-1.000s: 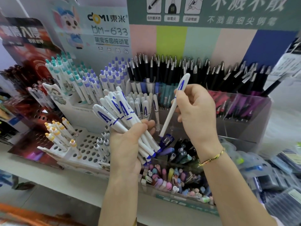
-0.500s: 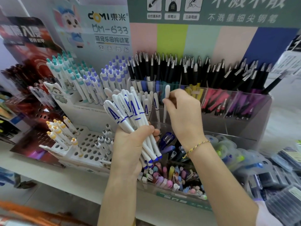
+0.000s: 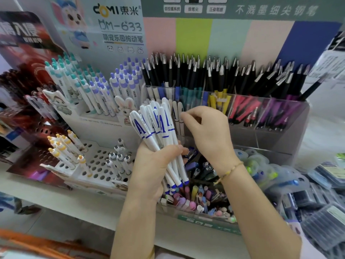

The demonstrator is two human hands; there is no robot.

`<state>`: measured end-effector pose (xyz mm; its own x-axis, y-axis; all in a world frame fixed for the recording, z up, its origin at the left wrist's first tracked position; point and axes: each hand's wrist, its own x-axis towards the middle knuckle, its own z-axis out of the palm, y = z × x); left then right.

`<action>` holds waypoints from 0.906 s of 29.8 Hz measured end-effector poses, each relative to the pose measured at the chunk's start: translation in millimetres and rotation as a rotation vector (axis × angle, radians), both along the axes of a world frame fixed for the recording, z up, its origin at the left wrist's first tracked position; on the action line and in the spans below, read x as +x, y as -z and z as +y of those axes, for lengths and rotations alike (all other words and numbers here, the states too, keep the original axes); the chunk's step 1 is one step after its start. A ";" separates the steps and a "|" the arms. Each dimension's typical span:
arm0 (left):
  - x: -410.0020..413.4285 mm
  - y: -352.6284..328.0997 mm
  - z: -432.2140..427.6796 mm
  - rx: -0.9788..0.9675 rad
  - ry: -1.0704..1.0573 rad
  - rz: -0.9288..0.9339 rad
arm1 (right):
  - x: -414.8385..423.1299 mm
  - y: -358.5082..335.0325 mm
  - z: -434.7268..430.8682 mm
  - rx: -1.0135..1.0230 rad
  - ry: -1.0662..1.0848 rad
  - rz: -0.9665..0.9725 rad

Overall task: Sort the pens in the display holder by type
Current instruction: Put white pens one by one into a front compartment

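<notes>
My left hand (image 3: 155,165) is shut on a bundle of white pens (image 3: 158,128) with blue "A" marks, caps up and fanned. My right hand (image 3: 209,133) reaches into the clear acrylic display holder (image 3: 291,116). Its thumb and forefinger pinch the upper part of one more white pen (image 3: 179,111), which stands upright in the holder's left compartment beside a few like it. Behind them, black-capped pens (image 3: 205,75) with coloured barrels fill the holder's back row.
A white perforated stand (image 3: 97,165) on the left holds teal-topped pens (image 3: 74,79), purple-topped pens (image 3: 123,81) and yellow-topped pens (image 3: 61,148). A front tray (image 3: 197,219) of pastel pens lies under my wrists. Plastic packets (image 3: 324,186) are piled at the right.
My right hand has carried a single white pen from up in the air down into the holder's left compartment. My left hand has lifted the bundle closer to the holder.
</notes>
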<state>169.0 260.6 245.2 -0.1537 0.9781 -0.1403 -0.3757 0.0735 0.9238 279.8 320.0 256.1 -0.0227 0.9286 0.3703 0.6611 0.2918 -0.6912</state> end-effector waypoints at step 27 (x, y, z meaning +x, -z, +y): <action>-9.0 5.0 2.9 0.023 -0.091 0.017 | 8.2 -21.8 12.7 0.211 -0.032 0.357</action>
<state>160.0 263.5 240.2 -0.2446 0.9629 -0.1143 -0.3637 0.0182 0.9313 287.9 332.8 277.9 0.1141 0.8326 0.5419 0.3791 0.4677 -0.7985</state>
